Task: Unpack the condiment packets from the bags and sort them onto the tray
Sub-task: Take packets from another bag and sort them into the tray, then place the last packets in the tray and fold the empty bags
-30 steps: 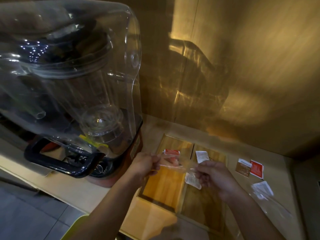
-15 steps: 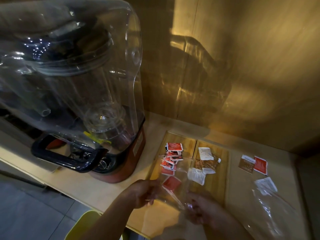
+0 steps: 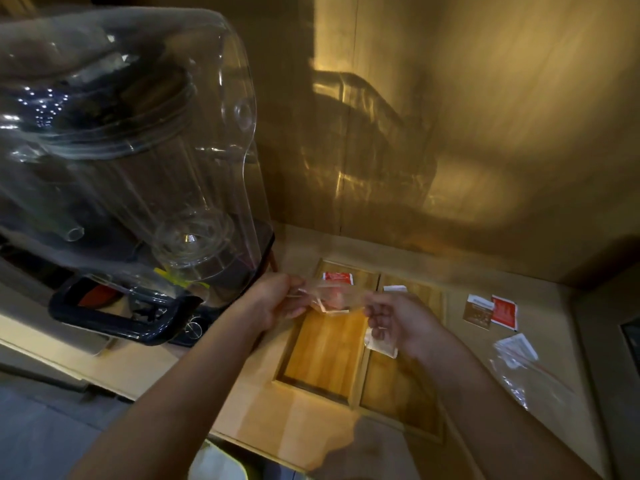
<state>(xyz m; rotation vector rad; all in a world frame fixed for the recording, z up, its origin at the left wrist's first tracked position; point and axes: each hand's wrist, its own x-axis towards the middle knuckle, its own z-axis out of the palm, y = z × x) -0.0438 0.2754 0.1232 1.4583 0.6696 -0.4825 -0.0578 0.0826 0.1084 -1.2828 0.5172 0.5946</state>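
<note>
We hold a clear bag point(image 3: 332, 297) stretched between both hands above the far end of the tray point(image 3: 322, 355): left hand point(image 3: 277, 301) pinched shut on its left edge, right hand point(image 3: 398, 320) pinched shut on its right edge. The bag is blurred; we cannot tell whether anything is inside. Half a second ago the hands were lower and nearer us, the bag hung over the near part of the tray, and a heap of red packets lay open to view in the left compartment; now the hands are raised and farther out, and the bag and hands cover most of that heap. Only one red packet point(image 3: 337, 276) shows in the left compartment, at its far end. In the right compartment a white packet point(image 3: 394, 288) peeks out beyond the right hand, and another white one point(image 3: 381, 344) shows below it. On the counter point(image 3: 460, 278) right of the tray: a brown packet point(image 3: 478, 311) touching a red one point(image 3: 504, 312), and nearer us a second bag point(image 3: 530, 375) lying flat, with a white packet point(image 3: 516, 346) at its far end. A blender point(image 3: 121, 174) under a clear hood stands left, just beside the left hand.
</note>
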